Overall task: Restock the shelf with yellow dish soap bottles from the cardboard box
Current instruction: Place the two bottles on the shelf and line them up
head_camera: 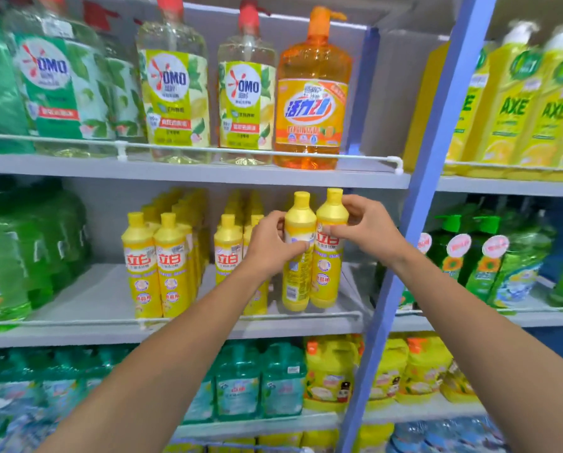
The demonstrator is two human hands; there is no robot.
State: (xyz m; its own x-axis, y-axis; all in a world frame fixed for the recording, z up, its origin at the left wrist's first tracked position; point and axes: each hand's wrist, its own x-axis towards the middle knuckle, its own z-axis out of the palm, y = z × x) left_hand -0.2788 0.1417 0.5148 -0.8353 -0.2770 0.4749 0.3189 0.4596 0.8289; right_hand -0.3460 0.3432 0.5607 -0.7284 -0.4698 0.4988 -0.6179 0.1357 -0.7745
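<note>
Left hand (270,246) grips one yellow bottle (297,273), your right hand (368,230) grips its twin (328,276), touching, at the shelf (94,289) front.

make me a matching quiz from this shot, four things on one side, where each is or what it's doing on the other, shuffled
1 left hand
2 right hand
3 orange bottle
4 AXE bottles

a right of the blue post
b grips the right yellow bottle
c beside the OMO bottles
d grips the left yellow bottle

Pairs: 1-d, 2-b, 3-c, 4-a
</note>
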